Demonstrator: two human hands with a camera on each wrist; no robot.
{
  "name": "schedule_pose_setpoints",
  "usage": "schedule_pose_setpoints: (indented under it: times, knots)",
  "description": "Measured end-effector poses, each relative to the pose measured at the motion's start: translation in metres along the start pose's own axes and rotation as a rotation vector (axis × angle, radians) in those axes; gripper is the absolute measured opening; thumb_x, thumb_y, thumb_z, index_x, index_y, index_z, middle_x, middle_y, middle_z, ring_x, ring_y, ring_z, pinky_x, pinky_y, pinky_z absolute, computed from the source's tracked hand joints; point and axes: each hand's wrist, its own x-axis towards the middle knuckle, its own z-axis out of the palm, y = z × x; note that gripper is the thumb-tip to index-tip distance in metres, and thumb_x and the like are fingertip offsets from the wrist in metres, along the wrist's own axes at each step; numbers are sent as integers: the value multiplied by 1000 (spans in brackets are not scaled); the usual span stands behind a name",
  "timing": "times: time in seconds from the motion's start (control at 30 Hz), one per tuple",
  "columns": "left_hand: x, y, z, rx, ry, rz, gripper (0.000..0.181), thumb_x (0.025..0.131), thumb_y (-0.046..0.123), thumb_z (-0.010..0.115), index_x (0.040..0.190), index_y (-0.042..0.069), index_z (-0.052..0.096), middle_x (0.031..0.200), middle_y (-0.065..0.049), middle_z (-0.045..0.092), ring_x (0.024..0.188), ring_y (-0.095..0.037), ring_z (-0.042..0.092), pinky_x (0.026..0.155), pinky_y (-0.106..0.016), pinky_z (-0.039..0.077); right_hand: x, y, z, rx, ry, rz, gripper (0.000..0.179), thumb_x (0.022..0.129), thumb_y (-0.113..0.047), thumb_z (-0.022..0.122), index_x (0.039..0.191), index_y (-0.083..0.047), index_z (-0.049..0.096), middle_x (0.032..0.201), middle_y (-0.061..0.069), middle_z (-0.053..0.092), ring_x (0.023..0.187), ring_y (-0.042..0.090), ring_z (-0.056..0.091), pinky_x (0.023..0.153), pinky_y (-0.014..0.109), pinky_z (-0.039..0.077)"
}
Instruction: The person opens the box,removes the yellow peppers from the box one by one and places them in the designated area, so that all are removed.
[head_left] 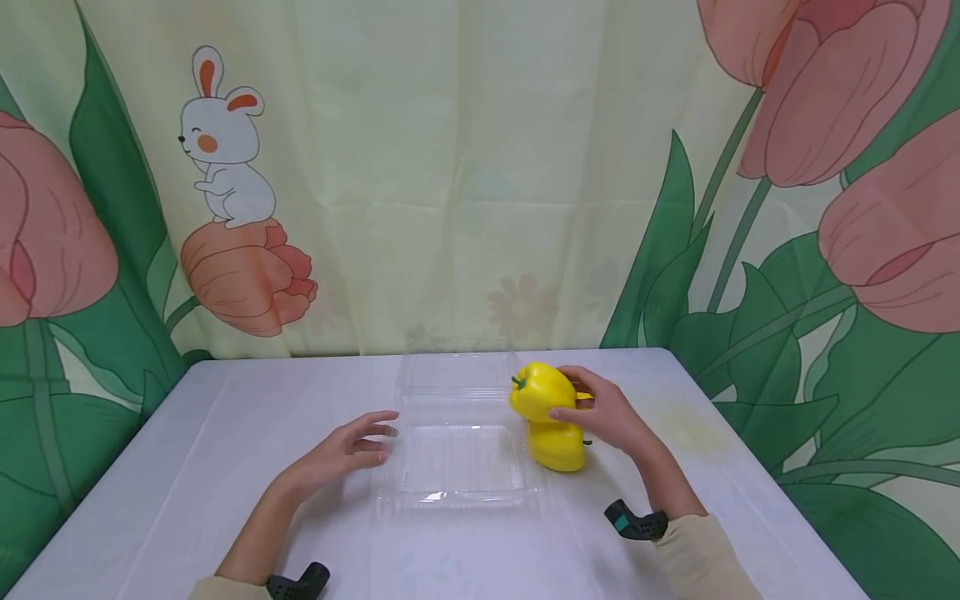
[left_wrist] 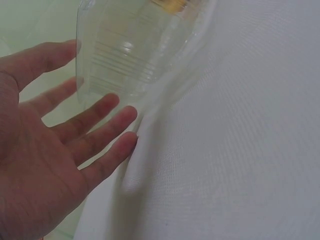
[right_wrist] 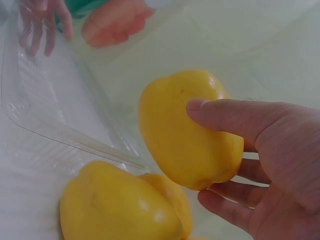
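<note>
My right hand (head_left: 609, 414) grips a yellow bell pepper (head_left: 542, 392) by its right side, the green stem facing left. In the right wrist view the thumb lies across this pepper (right_wrist: 185, 125), and the fingers curl behind it. Below it a second yellow bell pepper (head_left: 557, 447) rests beside a clear plastic clamshell box (head_left: 461, 498). Behind that one, part of another yellow pepper (right_wrist: 175, 202) shows in the right wrist view. The box lies open with its lid at the back. At the box's left edge is my left hand (head_left: 337, 452), fingers spread and holding nothing.
A white cloth covers the table (head_left: 225, 433). Behind its far edge hangs a curtain (head_left: 450, 208) printed with tulips and a rabbit. Each wrist carries a black camera mount (head_left: 636, 522).
</note>
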Motion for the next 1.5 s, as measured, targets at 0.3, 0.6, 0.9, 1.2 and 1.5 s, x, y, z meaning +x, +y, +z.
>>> schedule_pose_setpoints:
  times: [0.3,0.6,0.9,1.2,1.5]
  knots:
    - [0,2,-1,12,-9,9,61,95,24,60,149,11,33,143,-20,48,128,-38,52,101,-46,50,-1,3,-4,-12,10,-9,74,81,-33,78,143,-15,42,145,12,47,124,34,53,99,46,51]
    - [0,2,-1,-5,-2,8,61,95,22,61,149,15,34,143,-18,48,128,-37,53,103,-46,48,-2,7,-6,-23,15,11,75,81,-35,78,143,-15,41,145,13,46,124,34,54,100,45,51]
    - [0,1,-1,16,-6,12,61,95,24,60,149,13,34,142,-20,48,128,-38,52,102,-47,49,-5,11,-10,-25,21,7,75,81,-35,77,143,-15,41,146,13,46,124,35,53,100,45,51]
    - [-1,1,0,-3,9,-26,60,95,25,61,149,17,35,143,-16,49,129,-37,52,103,-49,47,-9,13,-17,-28,27,-3,77,81,-38,77,144,-13,40,146,15,45,124,35,53,100,45,51]
    - [-1,1,1,-4,5,-21,60,95,25,60,149,17,35,143,-16,48,129,-36,52,103,-49,48,-12,19,-22,-30,34,-14,75,82,-38,76,143,-12,41,145,15,46,123,35,53,99,45,52]
